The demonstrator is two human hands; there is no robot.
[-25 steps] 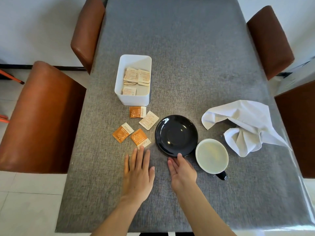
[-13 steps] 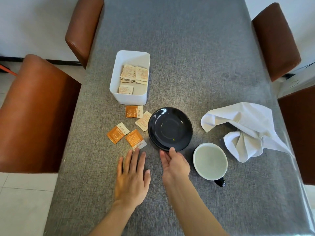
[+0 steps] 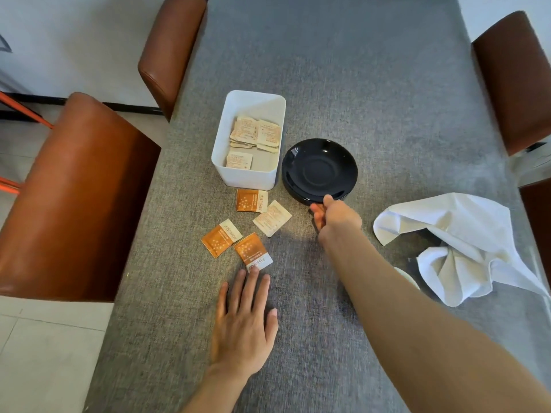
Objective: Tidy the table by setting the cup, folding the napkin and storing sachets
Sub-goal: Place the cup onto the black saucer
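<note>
My right hand (image 3: 335, 217) pinches the near rim of the black saucer (image 3: 319, 168), thumb on top and fingers beneath. The saucer sits right beside the white box (image 3: 247, 181), which holds several beige sachets. Three orange sachets (image 3: 253, 252) and one beige sachet (image 3: 272, 218) lie loose in front of the box. My left hand (image 3: 244, 323) lies flat on the grey table (image 3: 328, 70), its fingertips touching the nearest orange sachet. The crumpled white napkin (image 3: 459, 242) lies to the right. Only a sliver of the white cup (image 3: 407, 277) shows past my right forearm.
Brown leather chairs stand along both long sides: one at the near left (image 3: 74, 198), one at the far left (image 3: 170, 49), one at the far right (image 3: 512, 79). The table's left edge runs close to my left hand.
My right hand took hold of the saucer's rim and moved it away from me, up against the white box. My forearm now covers most of the cup. My left hand stayed flat.
</note>
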